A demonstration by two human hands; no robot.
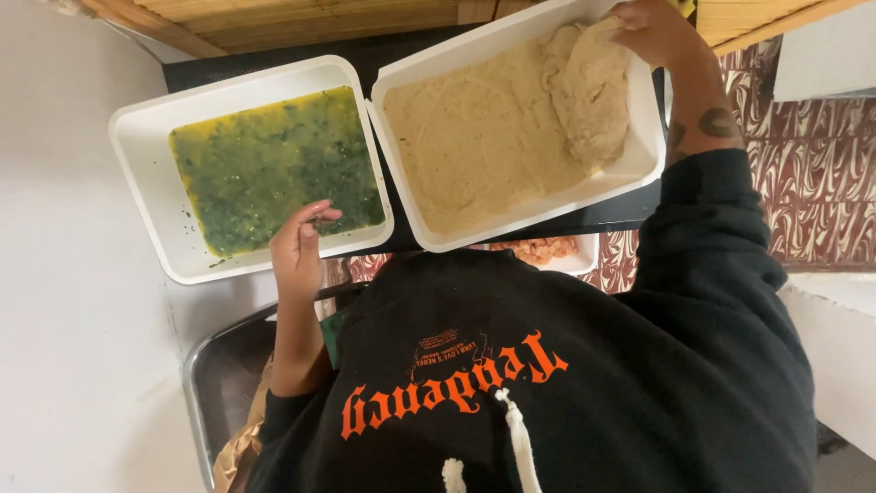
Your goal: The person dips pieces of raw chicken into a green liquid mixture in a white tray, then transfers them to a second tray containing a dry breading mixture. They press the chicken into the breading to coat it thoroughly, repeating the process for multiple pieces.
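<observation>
the 2 white trays sit side by side ahead of you – crumb tray (639, 169) right, green egg-wash tray (146, 137) left. the breaded cutlet (589, 96) lies in the crumb tray's right end, long axis running away from you. your right hand (652, 29) grips its far tip; your left hand (306, 239) hovers loosely curled, empty, at the egg-wash tray's near rim. another tray of raw meat (540, 248) peeks out below.

The person wears a black hooded sweatshirt (584, 383) with orange gothic lettering across the chest and white drawstrings (516, 438) hanging down. Both sleeves are pushed up the forearms. A dark tattoo (716, 123) marks one forearm.
</observation>
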